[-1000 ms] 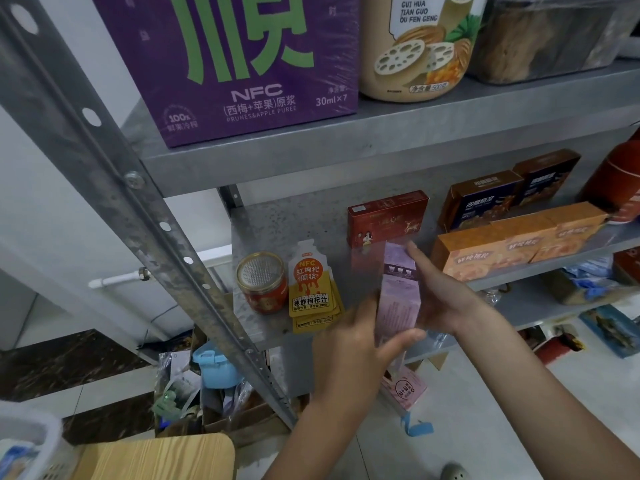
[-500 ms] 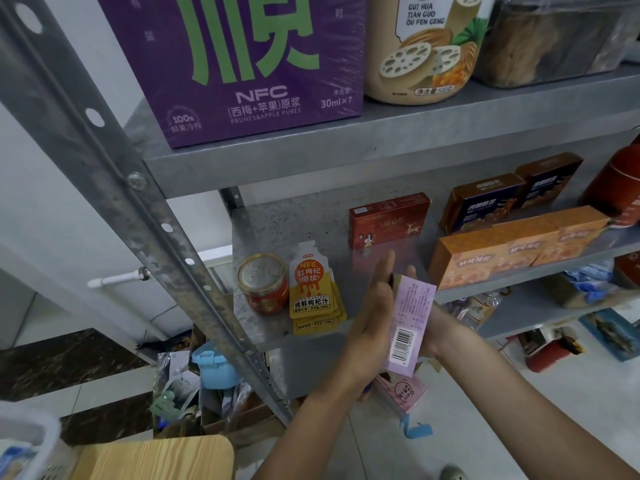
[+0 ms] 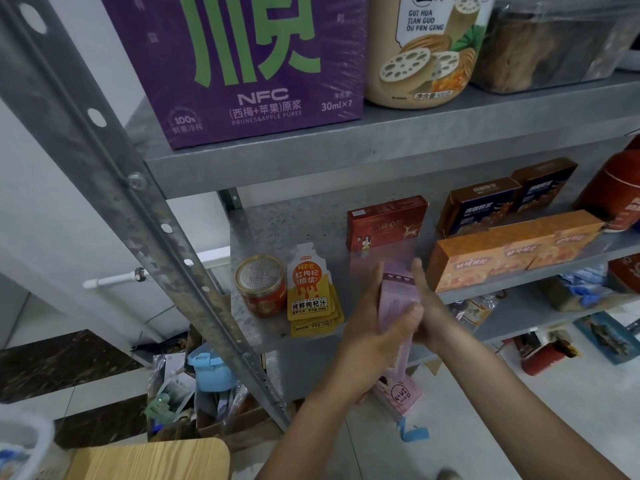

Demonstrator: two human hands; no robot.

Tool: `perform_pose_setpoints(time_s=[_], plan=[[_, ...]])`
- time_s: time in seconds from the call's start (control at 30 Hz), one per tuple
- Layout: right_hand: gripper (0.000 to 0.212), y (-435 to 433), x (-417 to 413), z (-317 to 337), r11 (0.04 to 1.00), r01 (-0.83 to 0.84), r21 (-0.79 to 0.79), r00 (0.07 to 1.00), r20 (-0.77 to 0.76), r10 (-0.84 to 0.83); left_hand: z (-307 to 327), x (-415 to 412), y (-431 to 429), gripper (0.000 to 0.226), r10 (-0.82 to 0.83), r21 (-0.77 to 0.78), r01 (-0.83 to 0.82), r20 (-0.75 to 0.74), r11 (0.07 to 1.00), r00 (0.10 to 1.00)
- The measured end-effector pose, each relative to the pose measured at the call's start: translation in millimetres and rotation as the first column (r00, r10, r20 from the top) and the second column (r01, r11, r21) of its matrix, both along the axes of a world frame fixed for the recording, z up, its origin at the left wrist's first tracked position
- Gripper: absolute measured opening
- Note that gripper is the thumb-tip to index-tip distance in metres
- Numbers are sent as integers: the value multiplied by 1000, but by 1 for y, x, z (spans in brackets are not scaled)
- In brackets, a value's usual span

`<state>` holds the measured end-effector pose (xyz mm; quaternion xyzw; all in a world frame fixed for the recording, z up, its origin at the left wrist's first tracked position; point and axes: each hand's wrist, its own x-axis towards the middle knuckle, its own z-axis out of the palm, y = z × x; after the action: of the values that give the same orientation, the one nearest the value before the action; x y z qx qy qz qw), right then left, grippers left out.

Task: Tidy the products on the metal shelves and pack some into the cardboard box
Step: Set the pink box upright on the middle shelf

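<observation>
A narrow pink-purple carton point(image 3: 398, 299) is held upright between both hands, just in front of the middle metal shelf point(image 3: 304, 233). My left hand point(image 3: 377, 337) wraps its lower part from the left, and my right hand point(image 3: 429, 306) presses its right side. On that shelf stand a red tin point(image 3: 261, 285), yellow juice pouches point(image 3: 310, 296), a red box point(image 3: 386, 221), orange boxes point(image 3: 512, 251) and dark blue boxes point(image 3: 485, 207). A cardboard box point(image 3: 221, 427) with clutter sits on the floor at lower left.
The slanted steel upright point(image 3: 114, 188) crosses the left side. The top shelf carries a big purple carton point(image 3: 249, 67), a beige jar point(image 3: 426, 53) and a clear tub point(image 3: 550, 43). Below lie a pink box point(image 3: 398, 396) on the floor, a wooden board point(image 3: 152, 460) and a red canister point(image 3: 616, 192).
The carton has been turned in my hands: its barcode side faced me half a second ago, and now its purple top end points up. Both hands stayed in front of the shelf.
</observation>
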<state>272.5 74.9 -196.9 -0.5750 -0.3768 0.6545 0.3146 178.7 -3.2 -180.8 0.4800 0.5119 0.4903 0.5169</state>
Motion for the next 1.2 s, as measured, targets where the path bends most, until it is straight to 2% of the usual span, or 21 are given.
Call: perform_pose_setpoints(time_s=[0.03, 0.1, 0.17, 0.3, 0.4, 0.5, 0.57, 0.63, 0.7, 0.77, 0.83, 0.9, 0.93, 1.0, 1.07, 1.13, 1.2], plan=[[59, 5, 2, 1, 998, -18, 52, 995, 99, 13, -5, -2, -2, 74, 21, -15, -21, 2, 1000, 1000], [62, 13, 8, 5, 979, -86, 184, 969, 245, 39, -15, -7, 0, 55, 71, -15, -72, -15, 997, 997], [57, 17, 18, 10, 969, -106, 225, 961, 274, 41, -18, -11, 0, 37, 99, -12, -100, -43, 995, 994], [39, 18, 37, 11, 983, -47, 175, 999, -14, 50, -18, -16, 0, 33, 115, 31, -118, 83, 992, 990], [51, 16, 46, 4, 988, -61, 140, 966, -241, 94, -20, -24, -1, 36, 21, 57, -26, 85, 998, 996], [62, 15, 53, 1, 971, 107, 214, 953, -302, -39, -27, -35, 0, 44, -25, 74, 24, 6, 997, 1000], [55, 11, 55, 5, 926, 144, 348, 969, -238, -61, -33, -39, 2, 53, -8, 88, 10, -25, 996, 1000], [46, 6, 52, 12, 866, 77, 494, 996, -83, -41, -35, -38, 4, 55, -6, 93, 17, -112, 995, 994], [48, 0, 47, 17, 815, -2, 580, 1000, 9, -4, -38, -36, 9, 53, 18, 96, 1, -195, 995, 981], [52, -5, 42, 20, 772, -52, 634, 999, 40, 34, -39, -37, 15, 58, 86, 105, -66, -199, 992, 976], [60, -7, 45, 21, 756, -59, 651, 996, -8, 85, -42, -41, 21, 58, 131, 107, -115, -161, 988, 978], [71, -5, 56, 20, 791, -83, 606, 980, -94, 174, -46, -47, 24, 53, 125, 99, -114, -109, 989, 986], [74, -5, 62, 19, 803, -142, 579, 972, -72, 224, -47, -49, 25, 53, 115, 88, -109, -60, 990, 992], [62, -5, 70, 12, 799, -274, 536, 953, 41, 299, -53, -50, 28, 59, 82, 64, -84, 28, 994, 996], [46, -6, 75, 3, 815, -255, 521, 965, 79, 252, -51, -42, 29, 65, 73, 45, -76, 60, 996, 995], [42, -6, 79, -3, 829, -171, 532, 985, 101, 139, -48, -28, 31, 69, 150, 55, -153, 46, 987, 988], [42, -3, 81, -7, 821, -139, 554, 975, 222, 15, -42, -13, 36, 78, 249, 101, -248, 4, 963, 969]])
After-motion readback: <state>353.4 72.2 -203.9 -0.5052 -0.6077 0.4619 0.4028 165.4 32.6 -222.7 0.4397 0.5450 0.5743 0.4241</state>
